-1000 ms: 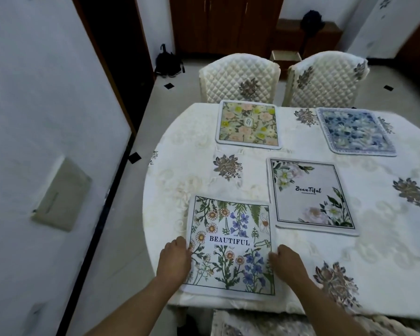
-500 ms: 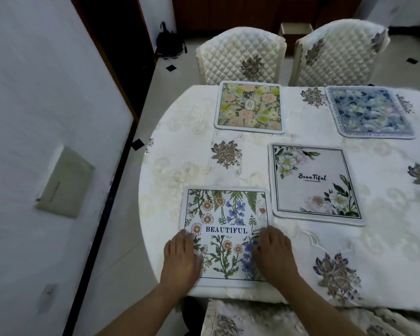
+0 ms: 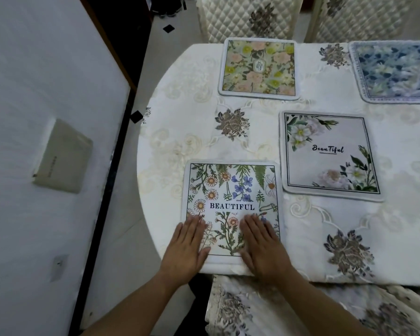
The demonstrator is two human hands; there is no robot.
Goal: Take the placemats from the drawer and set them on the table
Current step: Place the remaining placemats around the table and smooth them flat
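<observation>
Several floral placemats lie flat on the table, which wears a cream embroidered cloth. The nearest, a wildflower placemat printed BEAUTIFUL, sits at the near edge. My left hand rests flat on its lower left part, fingers together and extended. My right hand lies flat on its lower right part. A grey "Beautiful" placemat lies to the right, a yellow-pink one at the far side, and a blue one at the far right.
Two quilted chairs stand behind the table's far edge. A cushioned chair seat is tucked under the near edge. A white wall with a beige box runs along the left, leaving a narrow floor strip.
My hands slid from the sides of the wildflower placemat onto its lower surface and now press flat. The view has tilted down and closer to the table.
</observation>
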